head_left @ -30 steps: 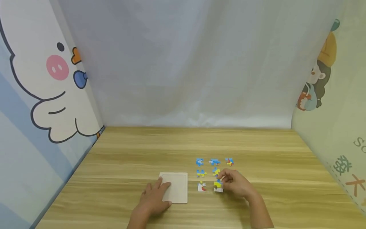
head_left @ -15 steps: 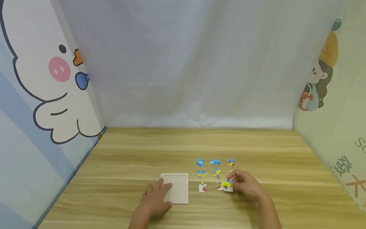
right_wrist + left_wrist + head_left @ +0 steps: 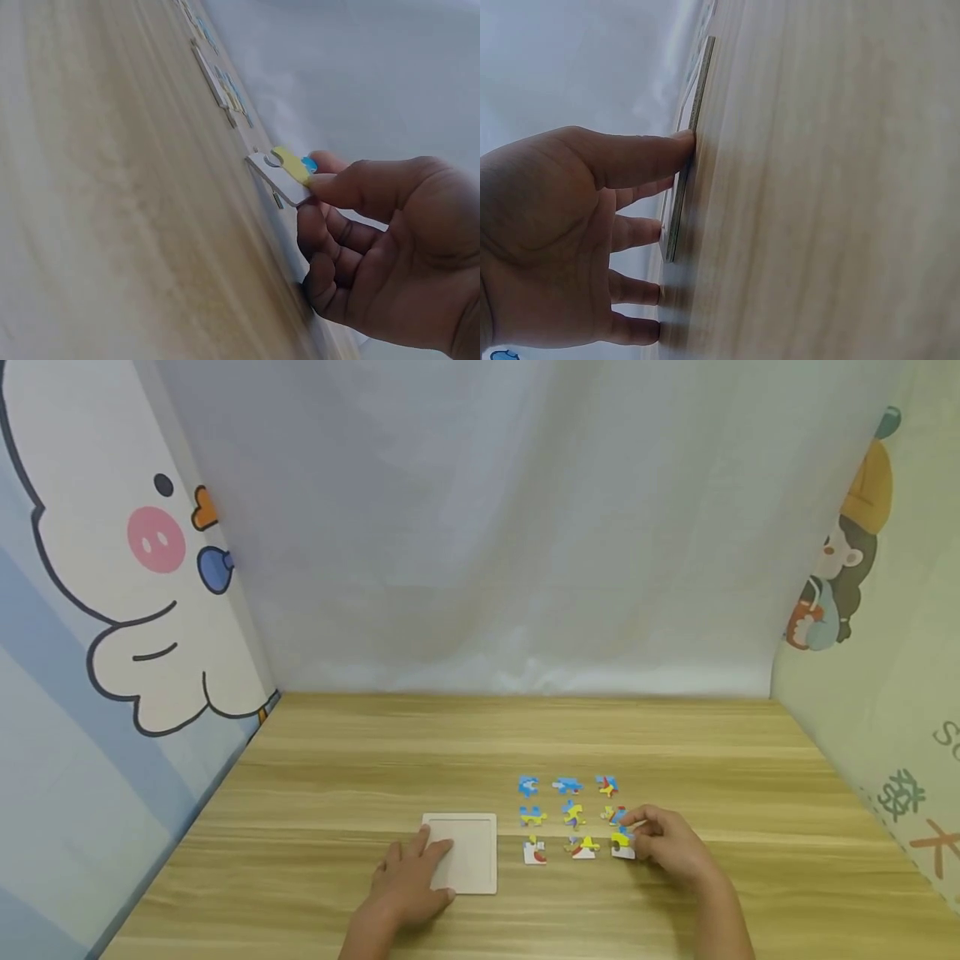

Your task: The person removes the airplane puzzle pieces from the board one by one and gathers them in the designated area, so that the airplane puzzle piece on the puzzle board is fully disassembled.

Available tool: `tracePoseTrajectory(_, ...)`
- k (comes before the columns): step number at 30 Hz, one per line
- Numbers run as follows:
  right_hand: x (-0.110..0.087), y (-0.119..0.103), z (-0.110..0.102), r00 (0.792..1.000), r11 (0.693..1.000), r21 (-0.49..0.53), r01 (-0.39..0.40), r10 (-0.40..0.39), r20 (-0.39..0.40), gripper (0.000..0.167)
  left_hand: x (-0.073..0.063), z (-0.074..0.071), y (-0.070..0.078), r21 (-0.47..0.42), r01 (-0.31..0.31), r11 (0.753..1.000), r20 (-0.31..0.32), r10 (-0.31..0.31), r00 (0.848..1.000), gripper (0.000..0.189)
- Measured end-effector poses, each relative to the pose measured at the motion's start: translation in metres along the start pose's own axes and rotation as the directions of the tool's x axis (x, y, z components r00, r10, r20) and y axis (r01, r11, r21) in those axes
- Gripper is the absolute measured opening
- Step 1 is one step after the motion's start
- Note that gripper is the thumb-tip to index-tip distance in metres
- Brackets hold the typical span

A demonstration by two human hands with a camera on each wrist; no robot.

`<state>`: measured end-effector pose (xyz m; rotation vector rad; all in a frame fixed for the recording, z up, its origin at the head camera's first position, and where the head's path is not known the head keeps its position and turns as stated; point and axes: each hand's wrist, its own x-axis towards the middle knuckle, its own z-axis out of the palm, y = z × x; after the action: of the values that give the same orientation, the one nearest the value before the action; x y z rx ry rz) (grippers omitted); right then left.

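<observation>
Pinched between thumb and fingers of my right hand (image 3: 671, 847) is a jigsaw puzzle piece (image 3: 283, 176), white and yellow with a blue knob. It is tilted just over the table at the near right corner of the spread pieces. My left hand (image 3: 408, 881) rests with spread fingers on a square wooden puzzle tray (image 3: 476, 860), thumb at its near edge. The tray's bare recess shows. To its right lie other pieces in rows, among them a blue piece (image 3: 528, 786), a yellow and blue piece (image 3: 532, 816) and a white and red piece (image 3: 535, 852).
A wood-grain table (image 3: 337, 760) carries everything. Behind it hangs a pale grey curtain (image 3: 510, 527). Printed cartoon panels stand along the left (image 3: 97, 610) and right sides.
My right hand has carried the pinched puzzle piece rightward, past the bottom middle piece, which now shows fully. The left hand has stayed on the tray.
</observation>
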<state>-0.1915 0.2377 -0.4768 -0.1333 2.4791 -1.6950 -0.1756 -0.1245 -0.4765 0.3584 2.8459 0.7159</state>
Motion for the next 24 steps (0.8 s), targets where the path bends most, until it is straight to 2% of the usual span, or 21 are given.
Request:
tracePoseTrajectory(6, 0.0015, 0.0047, 0.0012, 0.998, 1.0, 0.01, -0.015, 0.015, -0.058, 0.034, 0.0007, -0.0014, -0.0018, 0.013, 0.0, 1.0, 0.005, 0.0, 1.0, 0.058)
tracePoseTrajectory(12, 0.0025, 0.0074, 0.0007, 0.991, 0.997, -0.036, -0.071, 0.066, -0.119, 0.027, 0.001, -0.0012, -0.0004, 0.013, -0.016, 1.0, -0.003, 0.016, 1.0, 0.058)
tracePoseTrajectory(24, 0.0062, 0.0091, 0.0029, 0.989, 0.993, -0.08, -0.09, 0.079, -0.127, 0.028, 0.005, -0.0004, -0.0072, 0.03, -0.033, 0.999, -0.016, 0.033, 0.999, 0.057)
